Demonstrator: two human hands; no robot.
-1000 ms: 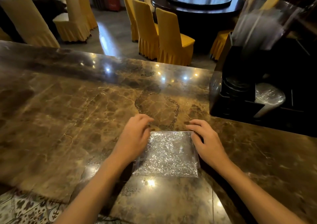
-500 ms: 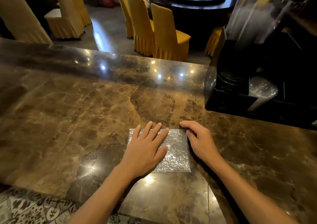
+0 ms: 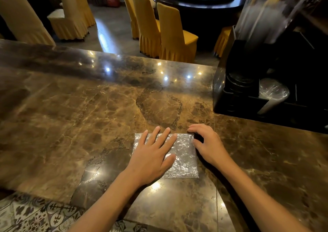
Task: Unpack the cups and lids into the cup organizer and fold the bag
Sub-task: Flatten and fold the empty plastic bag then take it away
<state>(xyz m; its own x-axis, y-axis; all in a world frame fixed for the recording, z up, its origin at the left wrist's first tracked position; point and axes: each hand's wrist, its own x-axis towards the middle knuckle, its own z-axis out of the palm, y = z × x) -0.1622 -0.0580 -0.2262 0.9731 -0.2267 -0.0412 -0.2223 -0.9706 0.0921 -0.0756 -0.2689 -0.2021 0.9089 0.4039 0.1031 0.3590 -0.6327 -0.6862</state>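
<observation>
A brown marble counter holds a black cup organizer at far right, stocked with cups and lids. Directly before the person lies the folded clear bag, slightly longer front to back. The left hand presses flat on it as half a second ago; the right hand, fingers curled, touches its right edge, barely moved.

Two bare forearms in the head view — no sleeves visible anywhere up to the bottom edge of the frame. Left hand and right hand are both ungloved — no rings, watch, bands or wrist straps showing. Fingernails look short and plain on the fingers that are visible; nothing else is worn on either arm.
</observation>
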